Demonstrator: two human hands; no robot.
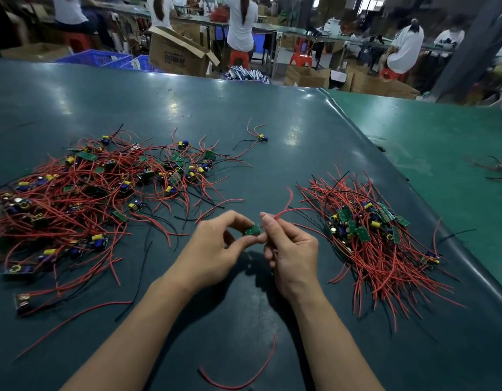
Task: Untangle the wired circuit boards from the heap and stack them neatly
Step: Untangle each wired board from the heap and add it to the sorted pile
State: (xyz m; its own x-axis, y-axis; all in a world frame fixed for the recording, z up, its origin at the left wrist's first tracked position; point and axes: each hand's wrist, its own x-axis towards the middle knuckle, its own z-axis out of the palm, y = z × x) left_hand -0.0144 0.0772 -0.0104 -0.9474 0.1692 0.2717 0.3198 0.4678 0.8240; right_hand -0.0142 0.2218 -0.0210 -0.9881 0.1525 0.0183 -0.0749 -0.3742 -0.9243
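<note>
The left hand [216,244] pinches a small green circuit board [251,230] between thumb and fingertips, just above the surface [272,131]. The right hand [292,249], touching it, is curled round the board's red wires [286,208], which arc up and away to the right. This looks like the step of freeing one board and straightening its leads. The tangled heap [89,190] lies to the left, the sorted stack [368,235] just right. Next, probably, the board goes onto that stack with its wires running the same way as the rest.
</note>
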